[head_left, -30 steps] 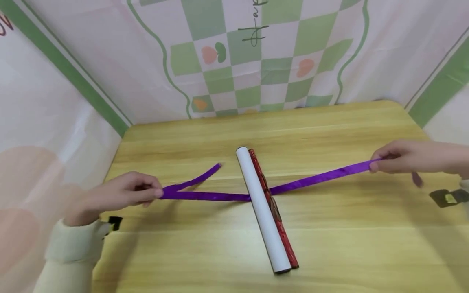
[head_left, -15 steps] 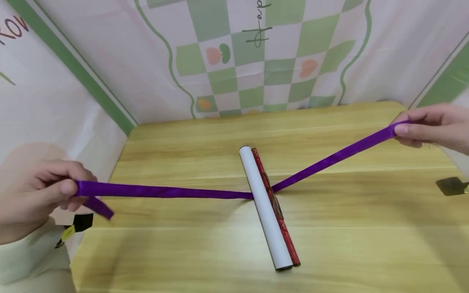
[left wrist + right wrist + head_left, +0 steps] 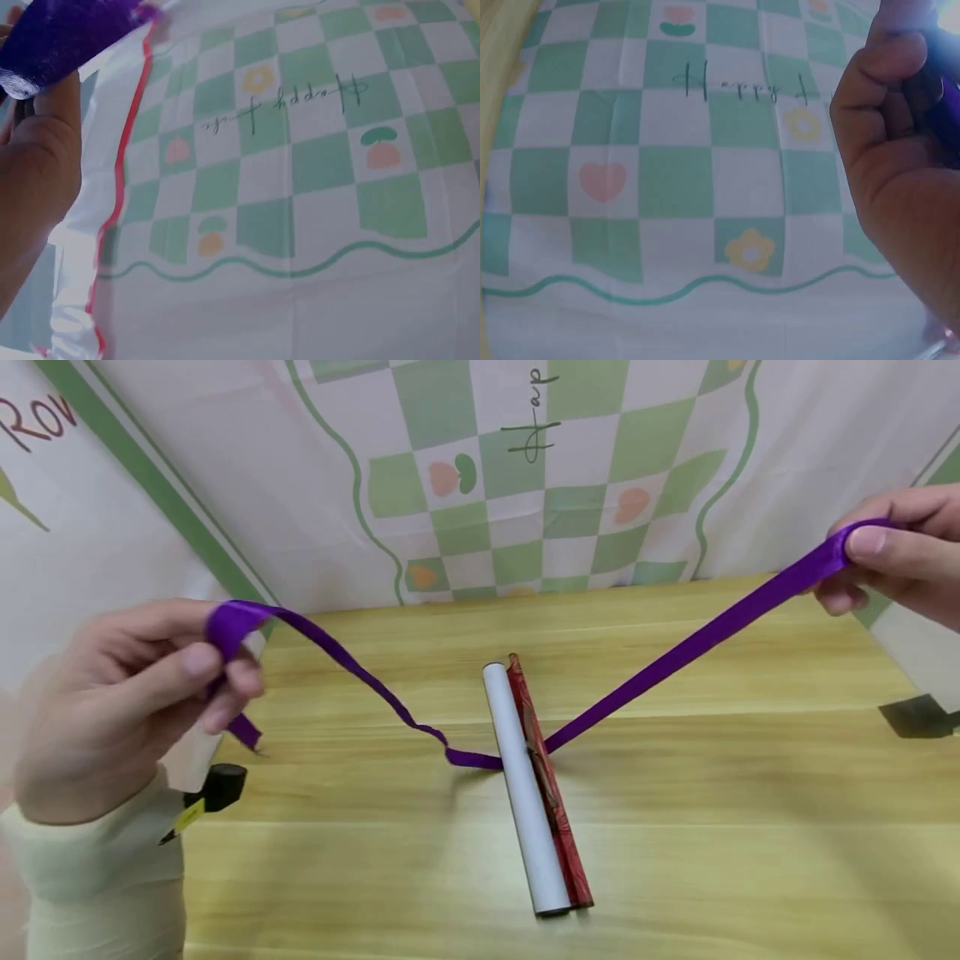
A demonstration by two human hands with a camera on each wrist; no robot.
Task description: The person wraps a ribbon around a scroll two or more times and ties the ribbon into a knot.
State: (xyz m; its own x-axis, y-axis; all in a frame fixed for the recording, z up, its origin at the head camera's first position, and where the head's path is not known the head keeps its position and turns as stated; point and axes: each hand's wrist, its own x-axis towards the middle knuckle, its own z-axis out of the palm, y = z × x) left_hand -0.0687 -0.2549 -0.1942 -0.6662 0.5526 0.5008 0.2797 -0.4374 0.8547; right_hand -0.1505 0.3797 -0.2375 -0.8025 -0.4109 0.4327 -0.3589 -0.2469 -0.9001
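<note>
A purple ribbon (image 3: pixel 697 647) runs underneath a white roll (image 3: pixel 525 793) and a red patterned strip (image 3: pixel 567 843) that lies along the roll's right side. My left hand (image 3: pixel 127 693) pinches the ribbon near one end between thumb and fingers, above the table's left side; a short tail hangs below. From there the ribbon droops slackly to the roll. Raised higher on the right, my right hand (image 3: pixel 911 547) pinches the other part, which stretches straight down to the strip. In the left wrist view the ribbon (image 3: pixel 60 37) is blurred beside the hand. Some brown cord-like pieces lie on the red strip.
The wooden table (image 3: pixel 337 860) bears the roll. A cloth with green and white checks (image 3: pixel 517 518) hangs behind it, and more printed cloth (image 3: pixel 112 527) hangs at the left. A dark camera mount (image 3: pixel 225 785) juts from the left wrist.
Both hands have risen with the ribbon. The left hand first moved out left, then back inward and up, and its side went from taut to slack. The red strip has tilted up beside the roll.
</note>
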